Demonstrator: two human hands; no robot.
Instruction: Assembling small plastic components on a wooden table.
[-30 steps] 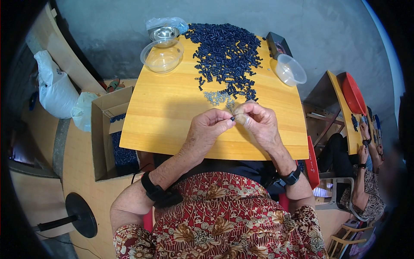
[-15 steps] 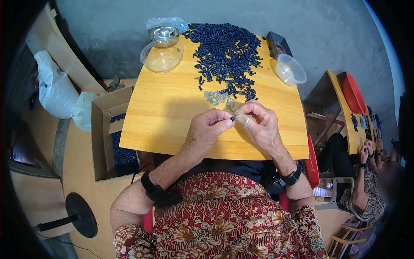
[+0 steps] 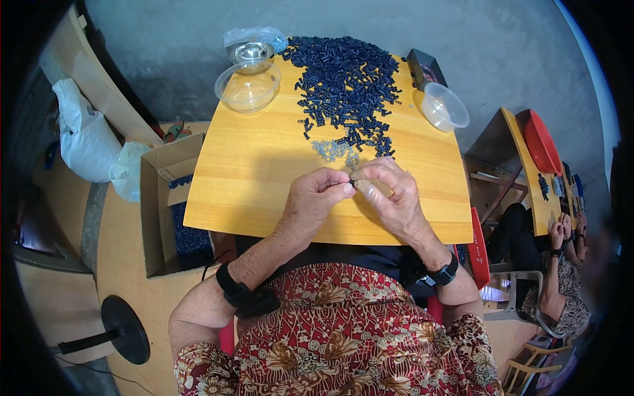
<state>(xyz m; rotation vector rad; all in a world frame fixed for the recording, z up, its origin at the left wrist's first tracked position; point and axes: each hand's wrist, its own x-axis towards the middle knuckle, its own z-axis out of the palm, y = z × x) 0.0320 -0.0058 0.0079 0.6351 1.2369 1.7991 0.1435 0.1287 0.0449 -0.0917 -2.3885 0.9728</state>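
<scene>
My left hand (image 3: 312,198) pinches a small black plastic part (image 3: 352,183) between thumb and forefinger, low over the near side of the wooden table (image 3: 244,188). Thumb and forefinger of my right hand (image 3: 396,198) close in on the same part from the right; whatever they grip is hidden. Something pale wraps the right thumb. Just beyond my fingertips lies a small heap of grey metal-looking pieces (image 3: 330,150). Behind it, a broad pile of similar black plastic parts (image 3: 347,79) spreads to the table's far edge.
At the table's far left are a clear plastic bowl (image 3: 247,96) and a metal bowl (image 3: 254,51). Far right hold a clear tub (image 3: 446,109) and a dark tray (image 3: 426,69). A cardboard box (image 3: 152,218) stands left on the floor. People sit at another table (image 3: 528,165) to the right.
My right hand has shifted slightly left, its fingertips now against the black part. The left hand has moved a little left with the part, which is now more covered.
</scene>
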